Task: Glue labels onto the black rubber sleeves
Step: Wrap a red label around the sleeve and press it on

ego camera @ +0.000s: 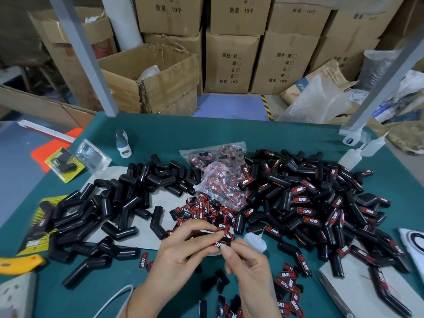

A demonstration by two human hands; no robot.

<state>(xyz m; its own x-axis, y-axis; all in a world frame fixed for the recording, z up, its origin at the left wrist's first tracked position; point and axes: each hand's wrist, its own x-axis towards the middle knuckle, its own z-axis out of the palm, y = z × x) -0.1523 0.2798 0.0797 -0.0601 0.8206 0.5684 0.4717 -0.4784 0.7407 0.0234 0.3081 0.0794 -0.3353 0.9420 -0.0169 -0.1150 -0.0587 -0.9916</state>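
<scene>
Our fingers (221, 235) pinch one label (223, 243) between both hands, left hand (181, 246) and right hand (247, 265) meeting palm-inward above the counter (286, 134). Plain sleeves (119, 203) lie heaped to the left, labelled sleeves (321, 203) to the right, loose labels (202, 212) just beyond our hands.

We see our left hand (183, 245) and right hand (245, 265) meeting fingertip to fingertip, both pinching one label (223, 242), wrists angled inward
</scene>
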